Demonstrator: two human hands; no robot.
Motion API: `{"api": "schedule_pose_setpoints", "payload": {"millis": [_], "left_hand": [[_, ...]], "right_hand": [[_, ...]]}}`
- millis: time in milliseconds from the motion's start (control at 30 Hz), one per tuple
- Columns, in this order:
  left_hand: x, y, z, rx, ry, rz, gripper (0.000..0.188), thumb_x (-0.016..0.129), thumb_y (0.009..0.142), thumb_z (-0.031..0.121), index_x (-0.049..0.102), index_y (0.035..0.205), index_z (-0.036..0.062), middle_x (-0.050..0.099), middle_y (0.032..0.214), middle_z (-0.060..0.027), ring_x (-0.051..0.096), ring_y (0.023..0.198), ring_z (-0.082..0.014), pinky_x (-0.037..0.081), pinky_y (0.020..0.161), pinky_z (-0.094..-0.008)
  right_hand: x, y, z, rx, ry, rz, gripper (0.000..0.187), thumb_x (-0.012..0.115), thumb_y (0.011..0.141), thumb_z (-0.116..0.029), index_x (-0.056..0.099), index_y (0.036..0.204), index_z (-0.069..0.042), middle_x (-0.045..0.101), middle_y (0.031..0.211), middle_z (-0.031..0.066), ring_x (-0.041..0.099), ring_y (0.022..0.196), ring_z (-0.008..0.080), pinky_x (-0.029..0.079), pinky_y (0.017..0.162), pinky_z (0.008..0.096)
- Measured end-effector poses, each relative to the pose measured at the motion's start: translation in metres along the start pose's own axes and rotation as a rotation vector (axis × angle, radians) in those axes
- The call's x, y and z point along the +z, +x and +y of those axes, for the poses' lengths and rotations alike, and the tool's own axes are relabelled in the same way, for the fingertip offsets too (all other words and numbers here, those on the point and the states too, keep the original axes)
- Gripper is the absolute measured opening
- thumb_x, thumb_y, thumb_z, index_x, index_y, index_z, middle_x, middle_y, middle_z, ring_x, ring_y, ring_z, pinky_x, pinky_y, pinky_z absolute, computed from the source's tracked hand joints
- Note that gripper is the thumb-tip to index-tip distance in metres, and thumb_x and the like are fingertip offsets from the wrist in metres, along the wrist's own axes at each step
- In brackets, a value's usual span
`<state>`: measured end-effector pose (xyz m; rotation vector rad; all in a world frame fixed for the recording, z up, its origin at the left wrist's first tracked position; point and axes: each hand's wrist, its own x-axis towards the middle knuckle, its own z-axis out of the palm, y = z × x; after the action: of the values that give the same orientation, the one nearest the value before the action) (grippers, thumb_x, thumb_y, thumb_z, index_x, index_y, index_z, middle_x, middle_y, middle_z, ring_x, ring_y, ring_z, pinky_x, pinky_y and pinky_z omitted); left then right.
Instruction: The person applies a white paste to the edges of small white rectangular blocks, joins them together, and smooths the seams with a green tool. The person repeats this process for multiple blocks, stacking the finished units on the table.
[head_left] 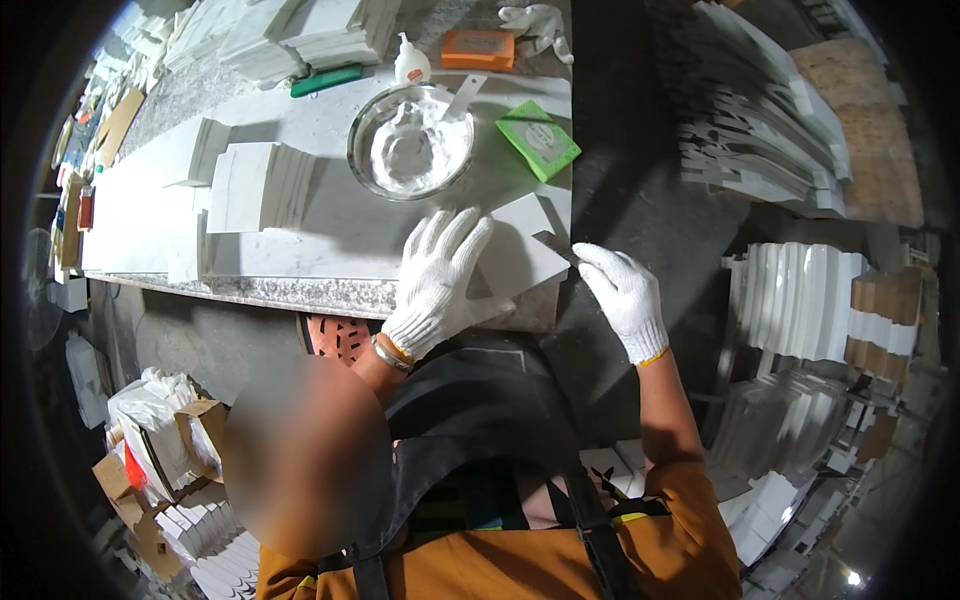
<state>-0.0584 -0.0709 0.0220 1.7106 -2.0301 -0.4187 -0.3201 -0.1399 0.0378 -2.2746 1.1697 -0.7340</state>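
Both my hands wear white knitted gloves. My left hand [438,275] rests with fingers stretched out along the left side of a white square tile [520,245], its thumb toward the near edge. The tile lies at the table's right front corner. In my right hand [622,295], just off the table's right edge, the fingers are closed on a small scraper [553,243]; its flat blade is at the tile's right edge, and its handle is mostly hidden. Beyond my left hand stands a steel bowl [357,165] of white paste [405,150], with a metal spatula [465,97] leaning in it.
A green box [539,140], an orange box [478,49], a white bottle [411,62] and a green bar [327,80] lie around the bowl. Stacked white tiles [258,187] stand at left. Racked slabs [795,300] line the right side. Cartons [150,450] sit at lower left.
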Motion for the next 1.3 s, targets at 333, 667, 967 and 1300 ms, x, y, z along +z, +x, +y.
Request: {"api": "schedule_pose_setpoints", "payload": {"millis": [333, 667, 967, 1300], "left_hand": [[-0.002, -0.001, 0.002, -0.003, -0.02, 0.027, 0.096, 0.088, 0.058, 0.038, 0.05, 0.139, 0.0055, 0.048, 0.144, -0.0171, 0.042, 0.134, -0.0395, 0.031, 0.113, -0.0535], [0.003, -0.002, -0.002, 0.034, 0.006, 0.072, 0.093, 0.087, 0.058, 0.041, 0.052, 0.136, 0.0037, 0.051, 0.14, -0.0169, 0.045, 0.131, -0.038, 0.032, 0.112, -0.0517], [0.002, -0.003, -0.001, 0.038, -0.026, 0.076, 0.091, 0.087, 0.059, 0.039, 0.052, 0.135, 0.0035, 0.05, 0.142, -0.0171, 0.045, 0.132, -0.0391, 0.032, 0.113, -0.0524], [0.001, -0.004, -0.001, 0.016, 0.008, 0.059, 0.095, 0.087, 0.059, 0.041, 0.05, 0.139, 0.0048, 0.048, 0.145, -0.0174, 0.043, 0.135, -0.0385, 0.031, 0.114, -0.0516]], "right_hand": [[0.006, -0.009, -0.002, -0.031, -0.057, 0.037, 0.028, 0.071, 0.086, -0.009, 0.071, 0.114, -0.01, 0.073, 0.096, 0.0111, 0.07, 0.08, 0.0278, 0.056, 0.069, 0.0354], [0.019, 0.003, -0.025, 0.083, 0.082, -0.003, 0.026, 0.072, 0.085, -0.007, 0.073, 0.11, -0.011, 0.072, 0.094, 0.0129, 0.071, 0.081, 0.0268, 0.056, 0.068, 0.035], [0.013, -0.006, 0.001, 0.18, 0.164, -0.032, 0.024, 0.069, 0.088, -0.007, 0.071, 0.112, -0.006, 0.073, 0.102, 0.0118, 0.071, 0.087, 0.027, 0.057, 0.075, 0.0329], [0.017, -0.004, -0.014, 0.091, 0.092, 0.044, 0.024, 0.069, 0.089, -0.008, 0.072, 0.113, -0.009, 0.073, 0.097, 0.0121, 0.072, 0.087, 0.0271, 0.057, 0.074, 0.0333]]}}
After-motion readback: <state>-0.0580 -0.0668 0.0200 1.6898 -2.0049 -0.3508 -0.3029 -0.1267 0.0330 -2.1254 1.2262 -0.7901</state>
